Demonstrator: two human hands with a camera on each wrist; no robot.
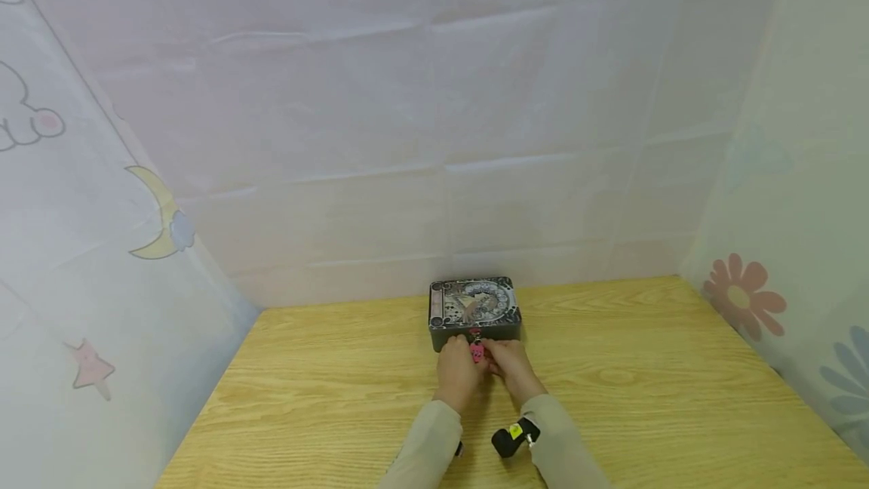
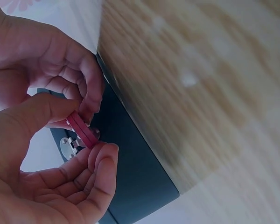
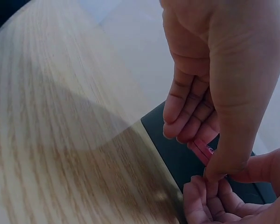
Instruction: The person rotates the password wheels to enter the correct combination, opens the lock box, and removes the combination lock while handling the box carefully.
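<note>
A dark box with a patterned lid rests on the wooden table, its front latch showing silver metal. At that latch is a small pink padlock. My left hand pinches the padlock between thumb and index finger, one at each end of its body. From the other side my right hand grips it too, thumb and fingertips close around the pink body. The remaining fingers of both hands curl loosely before the box's dark front. Part of the padlock is hidden behind the fingers.
The wooden table extends to both sides of the box. Behind it hangs a pale creased sheet, close to the box's back. A black wrist device with a yellow mark sits at the right sleeve.
</note>
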